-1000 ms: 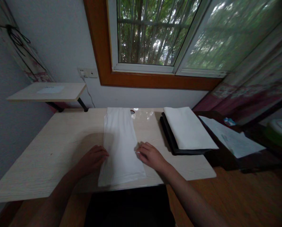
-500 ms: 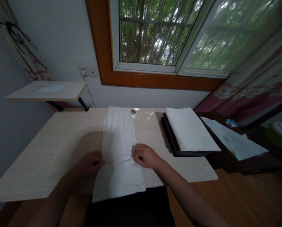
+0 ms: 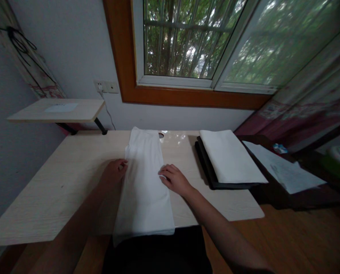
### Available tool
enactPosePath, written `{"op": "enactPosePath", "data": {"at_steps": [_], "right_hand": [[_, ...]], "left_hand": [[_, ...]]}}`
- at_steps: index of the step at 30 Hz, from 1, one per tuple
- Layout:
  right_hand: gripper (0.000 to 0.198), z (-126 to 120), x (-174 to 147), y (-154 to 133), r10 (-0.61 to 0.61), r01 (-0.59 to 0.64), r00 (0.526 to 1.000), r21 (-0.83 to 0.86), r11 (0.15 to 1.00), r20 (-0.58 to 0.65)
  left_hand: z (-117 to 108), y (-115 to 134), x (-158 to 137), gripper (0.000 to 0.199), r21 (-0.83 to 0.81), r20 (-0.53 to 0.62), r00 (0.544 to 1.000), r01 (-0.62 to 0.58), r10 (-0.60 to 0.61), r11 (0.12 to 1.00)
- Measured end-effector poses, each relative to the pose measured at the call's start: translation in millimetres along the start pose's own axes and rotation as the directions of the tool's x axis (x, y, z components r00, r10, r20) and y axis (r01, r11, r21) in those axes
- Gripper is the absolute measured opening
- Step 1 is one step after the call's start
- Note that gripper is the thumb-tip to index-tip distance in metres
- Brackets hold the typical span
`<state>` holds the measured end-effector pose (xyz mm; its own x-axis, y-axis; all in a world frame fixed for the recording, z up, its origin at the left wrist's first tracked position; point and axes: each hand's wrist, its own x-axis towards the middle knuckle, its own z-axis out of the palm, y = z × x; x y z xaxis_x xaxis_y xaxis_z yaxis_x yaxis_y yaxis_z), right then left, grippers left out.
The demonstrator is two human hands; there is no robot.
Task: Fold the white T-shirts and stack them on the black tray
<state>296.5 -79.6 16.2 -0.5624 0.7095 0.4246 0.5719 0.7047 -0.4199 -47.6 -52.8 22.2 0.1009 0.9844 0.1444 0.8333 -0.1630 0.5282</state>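
A long white cloth point(image 3: 145, 190), folded into a narrow strip, lies lengthwise on the wooden desk, its near end hanging at the front edge. My left hand point(image 3: 115, 172) has its fingers closed in a pinch at the cloth's left edge, a little above mid-length. Opposite it, my right hand point(image 3: 175, 179) takes the right edge between thumb and curled fingers. Shallow creases run along the strip. To the right, another folded white cloth point(image 3: 231, 156) lies flat on top of a folded black stack point(image 3: 206, 167).
The pale desk point(image 3: 58, 182) stands against the wall beneath a window point(image 3: 192, 42). A small raised shelf point(image 3: 86, 107) bears a sheet of paper at the back left. Beyond the desk's right side, papers point(image 3: 281, 167) lie on a dark surface.
Both hands have slid away from me along the cloth's edges. The near end of the cloth has shifted slightly and curls more at its lower left corner.
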Motion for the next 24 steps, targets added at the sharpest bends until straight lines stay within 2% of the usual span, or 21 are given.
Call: {"op": "enactPosePath", "data": {"at_steps": [5,8,11,14,18,21,24], "right_hand": [[0.024,1.0,-3.5,-0.1,0.02,-0.014,0.998,-0.086,0.996,0.067],[0.026,-0.4,-5.5,-3.0,0.034,-0.024,0.996,-0.118,0.993,0.087],[0.027,-2.3,-6.6,-5.8,0.051,-0.039,0.994,-0.128,0.991,0.095],[0.03,-4.3,-8.7,-7.9,0.061,-0.048,0.992,-0.123,0.991,0.107],[0.032,-6.8,-12.9,-9.6,0.05,-0.035,0.99,-0.118,0.992,0.129],[0.034,-8.7,-15.0,-10.2,0.039,-0.021,0.989,-0.123,0.992,0.144],[0.034,-11.3,-14.4,-10.9,0.02,-0.002,0.988,-0.115,0.993,0.154]], "left_hand": [[14.8,0.0,35.8,0.03,0.217,-0.111,0.993,0.067,-0.044,0.974],[21.4,-0.1,48.2,0.028,0.263,-0.136,0.987,0.124,-0.09,0.957],[22.8,0.9,54.3,0.019,0.272,-0.117,0.987,0.141,-0.113,0.952],[19.6,1.2,53.9,0.012,0.231,-0.131,0.983,0.156,-0.129,0.96],[14.7,-0.4,45.5,0.013,0.172,-0.14,0.976,0.191,-0.168,0.966],[14.6,2.5,37.6,0.017,0.223,-0.121,0.981,0.176,-0.152,0.959],[17.1,9.7,31.2,0.032,0.296,-0.202,0.975,0.147,-0.089,0.944]]}}
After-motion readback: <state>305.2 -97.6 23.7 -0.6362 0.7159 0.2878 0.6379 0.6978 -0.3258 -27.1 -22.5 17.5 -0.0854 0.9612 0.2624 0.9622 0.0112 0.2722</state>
